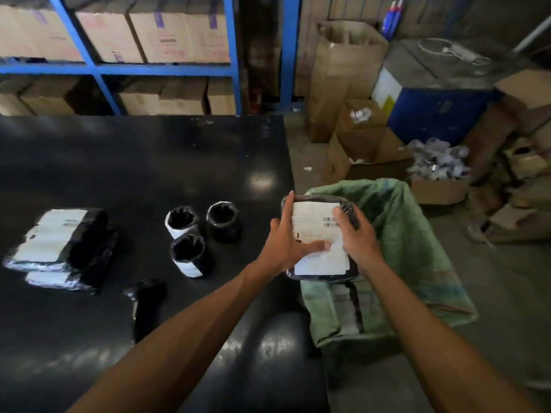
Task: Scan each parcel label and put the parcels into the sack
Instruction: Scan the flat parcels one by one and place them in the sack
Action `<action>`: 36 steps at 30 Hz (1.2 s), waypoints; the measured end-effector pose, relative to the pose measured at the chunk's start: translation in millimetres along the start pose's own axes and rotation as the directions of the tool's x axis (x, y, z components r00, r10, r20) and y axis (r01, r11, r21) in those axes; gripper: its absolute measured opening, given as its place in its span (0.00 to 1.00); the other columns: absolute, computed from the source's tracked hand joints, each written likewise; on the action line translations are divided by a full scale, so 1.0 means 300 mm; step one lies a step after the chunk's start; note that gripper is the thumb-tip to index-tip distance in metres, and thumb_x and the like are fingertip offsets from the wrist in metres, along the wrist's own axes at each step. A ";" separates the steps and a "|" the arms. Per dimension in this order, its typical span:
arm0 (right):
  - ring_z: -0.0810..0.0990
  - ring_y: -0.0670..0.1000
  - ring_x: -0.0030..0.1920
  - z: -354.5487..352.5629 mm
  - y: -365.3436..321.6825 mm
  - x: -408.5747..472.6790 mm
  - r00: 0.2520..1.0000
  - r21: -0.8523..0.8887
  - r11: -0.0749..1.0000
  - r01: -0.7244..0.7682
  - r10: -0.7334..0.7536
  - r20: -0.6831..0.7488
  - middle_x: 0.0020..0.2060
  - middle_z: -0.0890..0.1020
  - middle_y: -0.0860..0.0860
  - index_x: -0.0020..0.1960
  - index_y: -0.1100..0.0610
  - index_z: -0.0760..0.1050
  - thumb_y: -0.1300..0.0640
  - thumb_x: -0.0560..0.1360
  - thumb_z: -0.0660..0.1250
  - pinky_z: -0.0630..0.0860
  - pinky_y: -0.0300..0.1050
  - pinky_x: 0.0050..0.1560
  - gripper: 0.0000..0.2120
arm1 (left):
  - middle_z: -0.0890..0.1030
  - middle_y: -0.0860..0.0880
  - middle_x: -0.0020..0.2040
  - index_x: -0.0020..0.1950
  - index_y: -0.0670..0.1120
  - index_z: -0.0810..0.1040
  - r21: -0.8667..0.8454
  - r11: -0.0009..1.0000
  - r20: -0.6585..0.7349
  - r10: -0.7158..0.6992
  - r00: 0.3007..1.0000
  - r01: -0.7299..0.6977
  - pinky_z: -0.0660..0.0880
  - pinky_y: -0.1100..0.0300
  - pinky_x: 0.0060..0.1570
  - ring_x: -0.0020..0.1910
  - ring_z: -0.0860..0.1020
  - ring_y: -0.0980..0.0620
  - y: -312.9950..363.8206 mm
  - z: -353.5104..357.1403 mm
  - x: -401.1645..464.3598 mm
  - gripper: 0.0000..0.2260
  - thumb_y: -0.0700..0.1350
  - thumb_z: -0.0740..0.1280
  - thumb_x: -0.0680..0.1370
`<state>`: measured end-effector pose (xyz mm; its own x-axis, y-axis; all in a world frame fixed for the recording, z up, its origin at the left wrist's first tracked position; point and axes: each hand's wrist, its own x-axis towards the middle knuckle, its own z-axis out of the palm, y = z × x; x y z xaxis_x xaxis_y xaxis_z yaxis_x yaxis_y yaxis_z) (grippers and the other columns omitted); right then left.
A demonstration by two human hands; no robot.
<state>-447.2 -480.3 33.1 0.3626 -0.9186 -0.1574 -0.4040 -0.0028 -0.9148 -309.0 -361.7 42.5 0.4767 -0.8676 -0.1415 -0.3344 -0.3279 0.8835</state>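
Observation:
A flat black parcel (313, 210) with a white label hangs over the open green sack (411, 234) beside the table's right edge. My left hand (286, 242) grips its left side, thumb across the label. My right hand (357, 239) grips its right side. On the black table (119, 162) lie two stacked flat parcels (56, 242) at the left and three small round black parcels (190, 222) in the middle. A black handheld scanner (146, 305) lies on the table near the front. Another labelled parcel (346, 305) shows inside the sack.
Blue shelving (232, 70) with cardboard boxes stands behind the table. Open cartons (366, 156) with scrap, a blue drum (432, 114) and loose cardboard crowd the floor at the right, behind the sack.

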 end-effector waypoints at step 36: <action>0.61 0.66 0.78 -0.017 0.693 0.109 0.727 -0.466 0.704 -0.536 0.665 0.169 0.80 0.59 0.64 0.84 0.51 0.42 0.42 0.80 0.67 0.62 0.58 0.76 0.45 | 0.59 0.40 0.77 0.82 0.51 0.42 0.390 0.908 -0.112 -0.120 0.986 0.155 0.76 0.38 0.55 0.60 0.76 0.32 -0.071 0.404 0.211 0.30 0.53 0.53 0.85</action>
<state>-523.5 -513.0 -160.3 0.1365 -0.6031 -0.7859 -0.8698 0.3067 -0.3864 -370.2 -454.9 -39.4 0.6013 -0.7746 -0.1962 -0.5468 -0.5779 0.6059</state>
